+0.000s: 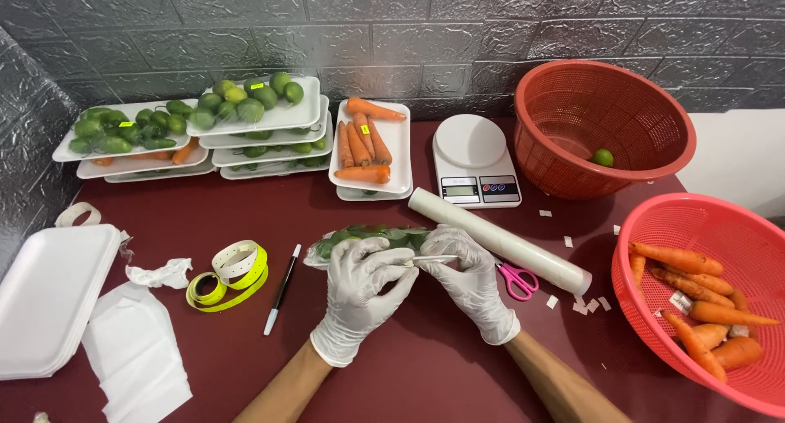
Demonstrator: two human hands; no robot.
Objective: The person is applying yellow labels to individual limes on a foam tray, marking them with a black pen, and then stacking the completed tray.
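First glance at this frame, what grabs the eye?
Centre front, the gloved left hand and right hand grip a wrapped tray of limes on the dark red table. At right, two red baskets stand out: the near basket holds carrots, the far basket a single lime.

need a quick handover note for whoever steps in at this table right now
Left hand and right hand, both gloved, grip a film-wrapped tray of limes at the table's middle.
Film roll and pink scissors lie just right of it.
Done: wrapped trays stacked at the back.
Left: loose carrots in the near basket, one lime in the far basket.
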